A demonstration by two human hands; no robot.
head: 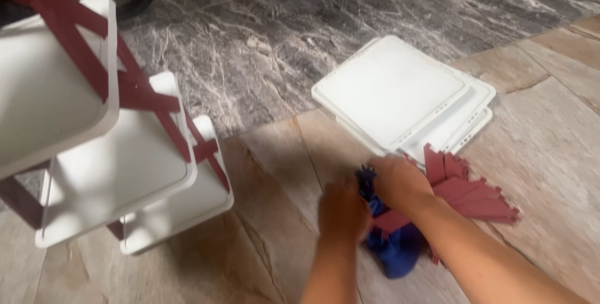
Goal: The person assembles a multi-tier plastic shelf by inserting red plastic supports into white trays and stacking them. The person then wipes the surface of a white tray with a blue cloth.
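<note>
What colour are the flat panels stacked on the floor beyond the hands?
White; the stacked panels show best in the head view.

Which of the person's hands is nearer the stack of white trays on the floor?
Right. The right hand lies just below the white trays; the left hand is lower and further left.

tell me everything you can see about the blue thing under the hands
The blue cloth bag looks like soft fabric, deep blue, crumpled and lying on the tan stone floor. A frayed or tasselled dark edge shows at its top. Both hands, left hand and right hand, press on it, blurred by motion. Dark red plastic strips lie across and beside it.
</note>
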